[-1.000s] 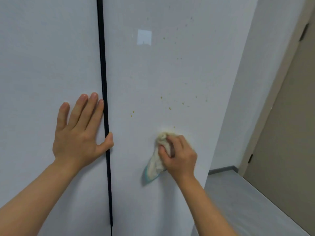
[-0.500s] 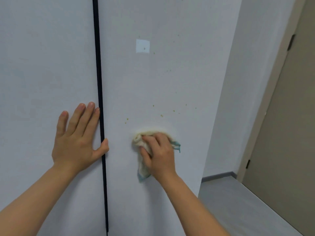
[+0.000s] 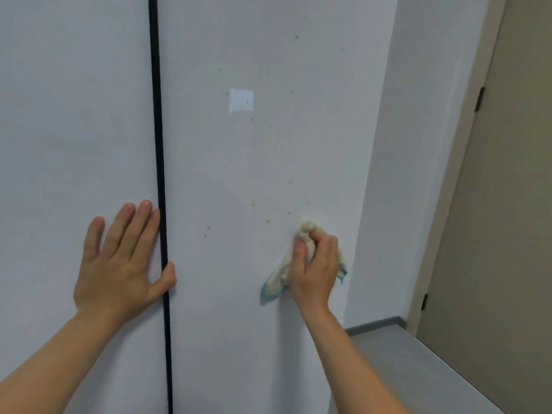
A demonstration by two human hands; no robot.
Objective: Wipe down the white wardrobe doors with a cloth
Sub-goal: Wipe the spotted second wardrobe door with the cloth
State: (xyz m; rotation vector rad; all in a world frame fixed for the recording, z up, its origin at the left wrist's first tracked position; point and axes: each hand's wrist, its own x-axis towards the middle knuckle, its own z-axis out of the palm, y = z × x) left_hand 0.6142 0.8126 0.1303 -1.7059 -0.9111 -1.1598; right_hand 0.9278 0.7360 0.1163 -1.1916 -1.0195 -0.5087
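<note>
Two white wardrobe doors fill the view, the left door (image 3: 74, 130) and the right door (image 3: 254, 159), split by a black vertical gap (image 3: 158, 144). My left hand (image 3: 119, 258) lies flat on the left door, its thumb across the gap. My right hand (image 3: 315, 264) grips a crumpled cream cloth with a teal edge (image 3: 280, 279) and presses it against the right door near its right edge. Small yellowish specks (image 3: 267, 221) dot the door above and left of the cloth. A pale square patch (image 3: 241, 100) sits higher up.
To the right of the wardrobe stands a white wall (image 3: 403, 144) with a grey skirting board (image 3: 373, 324). A beige room door (image 3: 507, 234) in its frame stands at the far right. Grey floor (image 3: 403, 369) runs below.
My right hand has swept the cloth rightward across the right door, after a leftward pass half a second ago. Fewer specks show near it. My left hand stays flat in place.
</note>
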